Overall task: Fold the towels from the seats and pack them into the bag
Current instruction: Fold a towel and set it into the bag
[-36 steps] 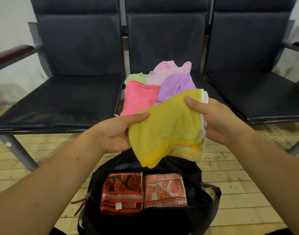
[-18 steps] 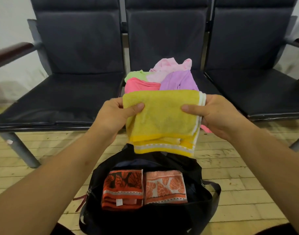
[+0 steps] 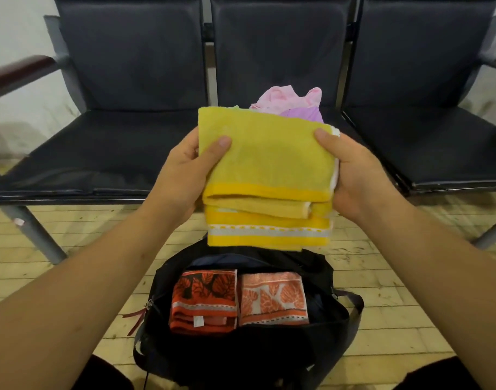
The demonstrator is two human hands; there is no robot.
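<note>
1. The folded yellow towel point(image 3: 269, 164) is held in the air in front of the middle seat point(image 3: 272, 52) and above the open bag point(image 3: 337, 319). It is a thick rectangular pad with its long axis running left to right. Its broad face tilts up toward the camera, the closed fold lies along the far top edge, and the layered hems with white-and-yellow banding point down toward the bag.
2. The left hand point(image 3: 185, 170) grips the towel's left short edge, thumb pressed on the top face and fingers hidden underneath. The right hand point(image 3: 354, 175) grips the right short edge the same way, thumb near the upper right corner.
3. The black bag stands on the wooden floor point(image 3: 72, 277) below the towel's lower edge, its mouth facing up.
4. Two folded towels lie inside, side by side and touching: a dark orange towel point(image 3: 203, 299) on the left and a pale orange towel point(image 3: 272, 298) on the right. A dark strip of room shows between them and the bag's far rim.
5. Behind the yellow towel's top edge, a crumpled pink towel point(image 3: 280, 99) and a purple towel point(image 3: 306, 115) sit on the middle seat, mostly hidden.
6. The left seat point(image 3: 100, 147) and the right seat point(image 3: 427, 147) flank the middle one
</note>
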